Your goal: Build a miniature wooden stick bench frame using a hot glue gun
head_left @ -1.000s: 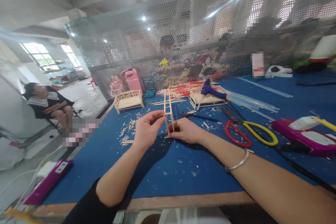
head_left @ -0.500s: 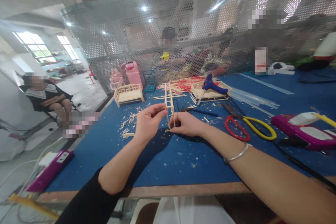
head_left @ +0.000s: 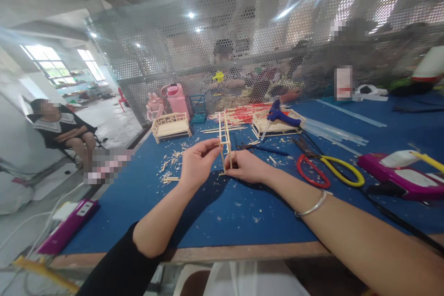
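Head view: at the centre of the frame, a slender ladder-like frame of pale wooden sticks (head_left: 225, 141) stands nearly upright over the blue felt-covered worktable (head_left: 215, 212). The left hand (head_left: 197, 165) sits just left of the frame; its thumb and forefinger tips are pinched together on the left rail about halfway up, at a cross rung. The right hand (head_left: 247, 166) sits just right of centre, its fingers closed around the lower end of the frame, so the frame's foot is largely hidden behind the fingertips; whether that foot touches the felt cannot be told. The upper half of the frame rises clear above both hands.

A thin silver bangle (head_left: 311, 206) circles the right wrist, lower right of centre. Red-and-yellow-handled shears (head_left: 329, 171) lie on the felt right of the hands, with a magenta and white plastic tool (head_left: 402, 175) at the far right edge. Above centre, a blue glue gun (head_left: 281, 115) rests on a small wooden model bench (head_left: 275, 126); a second small wooden bench model (head_left: 171, 126) stands upper left of centre. Pale wood chips (head_left: 171, 166) are scattered left of the left hand.
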`<state>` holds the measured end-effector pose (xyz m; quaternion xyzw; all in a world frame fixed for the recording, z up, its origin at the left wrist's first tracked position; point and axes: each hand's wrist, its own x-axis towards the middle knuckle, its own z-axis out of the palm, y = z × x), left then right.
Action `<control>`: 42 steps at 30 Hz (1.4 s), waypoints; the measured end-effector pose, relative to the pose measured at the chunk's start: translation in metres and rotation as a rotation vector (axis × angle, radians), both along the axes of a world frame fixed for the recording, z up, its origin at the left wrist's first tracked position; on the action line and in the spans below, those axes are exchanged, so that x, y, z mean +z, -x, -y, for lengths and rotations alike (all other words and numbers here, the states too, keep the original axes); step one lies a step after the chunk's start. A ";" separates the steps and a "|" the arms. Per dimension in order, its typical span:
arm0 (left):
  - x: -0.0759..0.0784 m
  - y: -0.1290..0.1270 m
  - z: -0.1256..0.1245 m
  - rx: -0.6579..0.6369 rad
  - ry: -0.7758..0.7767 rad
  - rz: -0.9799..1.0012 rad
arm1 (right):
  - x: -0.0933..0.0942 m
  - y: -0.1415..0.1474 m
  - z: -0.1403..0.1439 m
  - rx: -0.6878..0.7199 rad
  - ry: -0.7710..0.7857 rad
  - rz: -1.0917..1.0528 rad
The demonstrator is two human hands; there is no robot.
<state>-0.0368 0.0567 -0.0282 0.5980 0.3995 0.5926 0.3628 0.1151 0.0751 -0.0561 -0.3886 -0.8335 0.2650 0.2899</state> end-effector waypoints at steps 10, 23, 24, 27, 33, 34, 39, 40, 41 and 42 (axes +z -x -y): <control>-0.001 0.001 -0.001 0.027 -0.008 -0.038 | 0.000 0.000 -0.001 -0.006 0.003 0.014; 0.002 0.000 0.001 0.003 0.019 0.020 | 0.002 0.003 0.000 0.014 0.006 0.030; 0.002 0.000 0.000 0.011 0.020 0.017 | 0.002 0.003 0.000 0.011 0.005 0.031; 0.002 -0.001 -0.001 0.023 0.018 0.011 | 0.002 0.003 0.000 -0.002 0.009 0.031; -0.001 -0.002 -0.004 0.033 0.014 0.028 | 0.003 0.003 -0.001 0.005 0.017 0.042; -0.001 -0.002 -0.005 0.034 0.012 0.029 | 0.003 0.003 -0.001 0.009 0.017 0.044; -0.002 -0.001 -0.006 0.032 -0.010 -0.006 | 0.004 0.001 -0.002 0.036 0.009 0.044; -0.002 -0.001 -0.006 0.029 -0.014 -0.016 | 0.003 0.001 -0.002 0.041 0.008 0.041; -0.002 -0.001 -0.006 0.024 -0.018 -0.024 | 0.003 0.000 -0.002 0.045 0.008 0.037; -0.002 0.000 -0.006 0.016 -0.021 -0.031 | 0.002 -0.001 -0.002 0.046 0.008 0.033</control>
